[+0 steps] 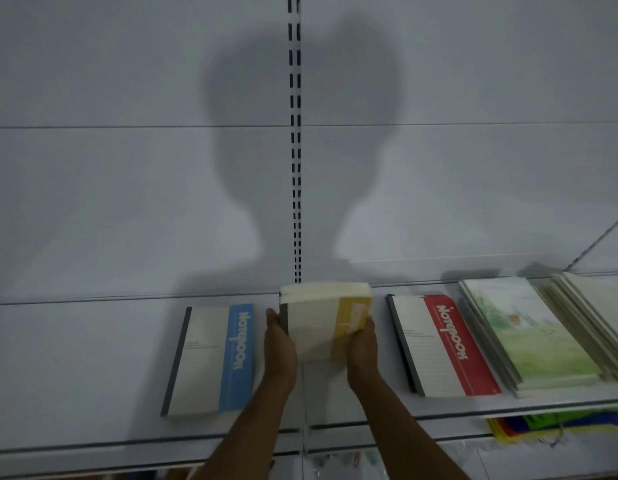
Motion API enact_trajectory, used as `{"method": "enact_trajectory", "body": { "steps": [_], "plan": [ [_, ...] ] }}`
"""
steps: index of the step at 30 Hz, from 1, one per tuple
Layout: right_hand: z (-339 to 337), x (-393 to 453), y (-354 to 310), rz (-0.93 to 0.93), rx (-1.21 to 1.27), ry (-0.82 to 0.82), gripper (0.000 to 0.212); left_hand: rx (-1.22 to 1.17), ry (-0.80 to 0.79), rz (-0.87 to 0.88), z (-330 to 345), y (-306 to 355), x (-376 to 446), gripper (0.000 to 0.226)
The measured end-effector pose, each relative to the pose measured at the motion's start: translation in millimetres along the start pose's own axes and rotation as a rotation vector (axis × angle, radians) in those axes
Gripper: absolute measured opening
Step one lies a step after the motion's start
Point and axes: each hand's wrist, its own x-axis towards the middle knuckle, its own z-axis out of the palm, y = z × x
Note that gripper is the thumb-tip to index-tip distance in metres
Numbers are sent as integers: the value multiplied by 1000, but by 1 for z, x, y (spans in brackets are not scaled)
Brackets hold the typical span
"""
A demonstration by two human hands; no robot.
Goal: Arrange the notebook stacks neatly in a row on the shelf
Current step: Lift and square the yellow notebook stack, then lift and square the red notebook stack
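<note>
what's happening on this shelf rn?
A person holds a yellow notebook stack between the left hand and right hand, over the gap between the blue notebook stack and the red notebook stack lying flat on the white shelf. Green-cover stacks lie further right.

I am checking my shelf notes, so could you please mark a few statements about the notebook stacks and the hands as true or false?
1. Both hands hold the yellow-striped stack. True.
2. The blue-striped stack lies right of the red-striped stack. False: it lies to its left.
3. The left hand grips the blue stack. False: it is on the yellow stack's left side.
4. The right hand is on the yellow stack's right side. True.
</note>
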Motion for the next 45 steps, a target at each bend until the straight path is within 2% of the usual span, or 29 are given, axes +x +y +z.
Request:
{"method": "enact_trajectory", "body": {
  "steps": [2, 5, 8, 10, 12, 14, 17, 21, 26, 29, 31, 36, 39, 42, 45],
  "plan": [
    [2, 6, -2, -3, -59, 112, 60, 132, 29, -53, 6, -2, 8, 65],
    [0, 0, -4, -64, -331, 198, 67, 229, 133, -201, 11, 0, 19, 91],
    [0, 0, 1, -15, -430, 145, 76, 209, 142, -346, 9, 6, 23, 88],
    [0, 2, 8, -23, -507, 121, 59, 255, 143, -391, 6, 4, 27, 82],
    [-3, 0, 19, -51, -595, 108, 34, 435, 119, -361, 2, -3, 26, 69],
    [-5, -1, 29, -101, -674, 122, 22, 640, 84, -260, -4, -15, 24, 51],
    [-2, 0, 37, -156, -777, 162, 29, 913, 21, -89, -18, -28, 22, 38],
    [3, -2, 40, -180, -893, 180, 34, 1113, -48, 56, -30, -30, 22, 32],
    [6, -5, 43, -212, -972, 199, 34, 1245, -75, 176, -35, -28, 24, 29],
    [8, -12, 41, -218, -1194, 223, 36, 1289, -85, 195, -38, -28, 22, 26],
    [10, -15, 41, -230, -1253, 248, 37, 1324, -98, 169, -39, -27, 24, 27],
    [12, -14, 41, -199, -1165, 202, 41, 1403, -147, 181, -40, -23, 27, 30],
    [8, -17, 36, -200, -1126, 161, 47, 1364, -104, 193, -40, -25, 29, 40],
    [-3, -22, 26, -323, -1055, 203, 42, 1308, -58, 174, -31, -25, 23, 61],
    [-22, -22, 10, -503, -897, 291, 36, 1382, -12, 294, -10, -18, 7, 55]
  ]
}}
